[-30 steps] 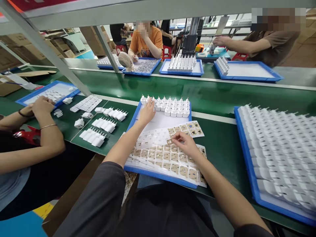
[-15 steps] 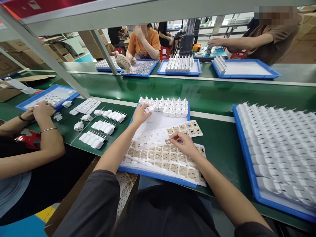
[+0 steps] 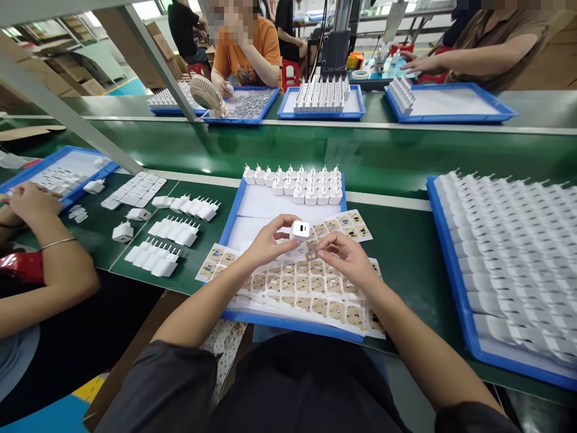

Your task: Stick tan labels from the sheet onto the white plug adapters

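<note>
My left hand (image 3: 271, 242) grips a white charger (image 3: 300, 230) between thumb and fingers, its face with a dark port turned toward me. Just to the right, my right hand (image 3: 345, 255) pinches a small tan sticker (image 3: 311, 249) by its edge; charger and sticker are apart. Beneath both hands, sheets of tan stickers (image 3: 303, 284) overlap across the front of a blue tray (image 3: 293, 328). White chargers (image 3: 311, 193) stand in rows at that tray's back, prongs up.
A large blue tray (image 3: 451, 288) packed with chargers lies at right. Loose chargers (image 3: 174, 230) lie in groups at left, near a neighbour's hands (image 3: 33, 201). A slanted grey post (image 3: 76, 114) rises at back left. People sit across the green line.
My left hand has brought the charger from near the back rows toward me and beside my right hand. The sticker stays in my right hand. The view has shifted slightly.
</note>
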Demonstrator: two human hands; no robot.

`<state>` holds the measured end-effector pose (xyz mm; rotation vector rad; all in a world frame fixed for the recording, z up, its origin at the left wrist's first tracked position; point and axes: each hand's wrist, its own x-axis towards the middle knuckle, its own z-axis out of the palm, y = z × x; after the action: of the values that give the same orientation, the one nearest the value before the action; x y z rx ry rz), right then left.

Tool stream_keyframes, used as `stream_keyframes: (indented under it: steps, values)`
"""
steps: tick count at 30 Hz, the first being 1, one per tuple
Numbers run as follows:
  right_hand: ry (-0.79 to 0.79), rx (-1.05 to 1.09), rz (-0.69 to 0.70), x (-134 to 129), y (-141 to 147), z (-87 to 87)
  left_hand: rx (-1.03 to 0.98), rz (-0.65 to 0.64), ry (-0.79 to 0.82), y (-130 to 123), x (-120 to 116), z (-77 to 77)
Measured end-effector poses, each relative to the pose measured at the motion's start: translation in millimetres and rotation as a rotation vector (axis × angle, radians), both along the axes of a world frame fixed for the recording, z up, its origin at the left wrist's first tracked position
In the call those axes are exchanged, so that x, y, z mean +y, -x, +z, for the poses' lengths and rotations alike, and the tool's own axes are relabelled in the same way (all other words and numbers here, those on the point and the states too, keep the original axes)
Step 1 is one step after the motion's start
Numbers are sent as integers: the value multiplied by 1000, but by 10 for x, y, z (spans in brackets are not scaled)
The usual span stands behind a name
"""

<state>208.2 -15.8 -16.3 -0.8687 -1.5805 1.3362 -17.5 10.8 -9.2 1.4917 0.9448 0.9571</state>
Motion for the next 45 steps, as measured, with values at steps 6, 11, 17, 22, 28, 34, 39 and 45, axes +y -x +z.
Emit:
stream_keyframes:
  steps: [6,11,17,22,28,34,39,45]
  values:
    - [94,179,83,-46,-28,66,-103,-229,161,-52,-89,-46]
    - [106,198,100,-41,-13,38,11,-299,108,-110,-170,-34]
    - [158,201,101,-22,9,15,-120,-52,166,-157,-176,-130]
    - [217,211,110,-58,35,43,-145,-51,219,-150,-167,-112]
    - [236,207,126,-88,52,43,-118,-86,125,-132,-166,-107]
    - [211,200,135,-91,72,15,-85,-88,137,-156,-190,-115]
    - [208,194,148,-96,79,32,-61,-102,130,-148,-168,-97]
    - [200,194,172,-105,79,49,-119,-175,254,-128,-158,-118]
